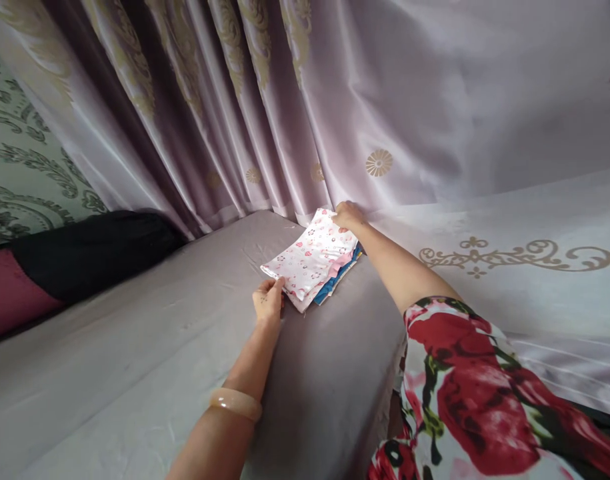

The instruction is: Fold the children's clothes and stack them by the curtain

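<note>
A small stack of folded cloths lies on a grey bed sheet [135, 347] near the curtain. The top one is a white cloth with red and pink prints [312, 257]; pink [341, 264] and blue [342, 272] layers show at its right edge. My left hand [268, 300] pinches the near corner of the white cloth, fingers closed on it. My right hand [348, 215] grips the far corner by the curtain. A pale bangle [235, 403] sits on my left wrist. My right sleeve [465, 387] is floral red.
A lilac curtain with gold motifs [335, 100] hangs behind the bed and drapes over its right side. A black bolster [89, 250] and a maroon cushion [9, 290] lie at the left by patterned wallpaper [19, 160]. The bed's edge drops off at bottom right.
</note>
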Available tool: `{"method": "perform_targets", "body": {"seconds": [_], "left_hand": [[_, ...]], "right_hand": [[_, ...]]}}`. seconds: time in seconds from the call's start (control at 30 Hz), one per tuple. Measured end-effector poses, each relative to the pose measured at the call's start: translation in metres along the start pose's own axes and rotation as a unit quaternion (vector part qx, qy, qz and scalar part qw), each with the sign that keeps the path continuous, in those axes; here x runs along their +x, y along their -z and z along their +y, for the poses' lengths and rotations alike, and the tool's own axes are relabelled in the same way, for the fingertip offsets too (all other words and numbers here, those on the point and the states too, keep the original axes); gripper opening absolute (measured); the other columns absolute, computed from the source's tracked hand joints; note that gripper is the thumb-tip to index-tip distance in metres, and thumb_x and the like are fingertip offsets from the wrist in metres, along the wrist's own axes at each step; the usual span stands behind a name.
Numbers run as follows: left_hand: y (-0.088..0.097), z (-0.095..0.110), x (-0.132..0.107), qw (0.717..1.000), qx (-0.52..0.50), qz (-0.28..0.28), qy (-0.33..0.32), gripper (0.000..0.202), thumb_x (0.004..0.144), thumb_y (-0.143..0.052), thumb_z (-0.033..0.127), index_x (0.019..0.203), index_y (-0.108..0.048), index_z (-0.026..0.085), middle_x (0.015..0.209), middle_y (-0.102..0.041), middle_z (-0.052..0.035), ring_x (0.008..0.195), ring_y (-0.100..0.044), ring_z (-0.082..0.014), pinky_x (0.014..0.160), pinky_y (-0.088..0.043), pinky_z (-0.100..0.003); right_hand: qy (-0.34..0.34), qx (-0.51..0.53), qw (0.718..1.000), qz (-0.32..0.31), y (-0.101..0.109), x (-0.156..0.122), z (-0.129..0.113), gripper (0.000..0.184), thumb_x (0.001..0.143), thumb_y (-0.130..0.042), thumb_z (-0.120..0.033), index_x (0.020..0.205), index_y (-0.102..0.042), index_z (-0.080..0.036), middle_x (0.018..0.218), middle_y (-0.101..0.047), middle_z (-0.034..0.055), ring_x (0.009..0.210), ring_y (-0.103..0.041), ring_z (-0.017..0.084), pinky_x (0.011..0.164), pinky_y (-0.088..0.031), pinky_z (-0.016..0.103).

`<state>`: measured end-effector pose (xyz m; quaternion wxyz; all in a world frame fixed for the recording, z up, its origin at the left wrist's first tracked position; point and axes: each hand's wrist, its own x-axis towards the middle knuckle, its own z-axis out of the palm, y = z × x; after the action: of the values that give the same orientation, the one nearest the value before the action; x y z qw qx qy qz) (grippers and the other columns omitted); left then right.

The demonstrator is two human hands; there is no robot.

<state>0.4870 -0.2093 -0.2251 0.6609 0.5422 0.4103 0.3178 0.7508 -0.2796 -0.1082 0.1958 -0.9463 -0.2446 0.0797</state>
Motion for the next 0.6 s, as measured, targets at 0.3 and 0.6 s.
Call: {"method": "perform_targets", "body": {"seconds": [0.3, 0.6], "left_hand": [[0.001, -0.002, 0.001, 0.999, 0.041, -0.01, -0.006, 0.031, 0.066, -0.068, 0.042, 0.078, -0.054, 0.017, 0.049, -0.051, 0.0054, 0.038, -0.043, -0.0091, 0.039, -0.032, -0.022], [0.003, -0.017, 0.003, 0.991, 0.109, 0.023, -0.078, 0.048, 0.072, -0.067, 0.052, 0.107, -0.055, 0.021, 0.067, -0.06, 0.0021, 0.049, -0.053, -0.0124, 0.049, -0.04, -0.024]], "right_hand": [[0.014, -0.058, 0.998, 0.025, -0.011, 0.006, 0.005, 0.023, 0.089, -0.059, -0.019, 0.11, -0.066, -0.011, 0.087, -0.07, 0.0134, 0.087, -0.069, 0.023, 0.078, -0.052, 0.028], [0.02, -0.105, 0.994, 0.037, -0.028, 0.008, 0.014, 0.032, 0.088, -0.055, -0.014, 0.118, -0.066, -0.013, 0.119, -0.064, 0.0188, 0.114, -0.06, 0.03, 0.09, -0.048, 0.033]]}}
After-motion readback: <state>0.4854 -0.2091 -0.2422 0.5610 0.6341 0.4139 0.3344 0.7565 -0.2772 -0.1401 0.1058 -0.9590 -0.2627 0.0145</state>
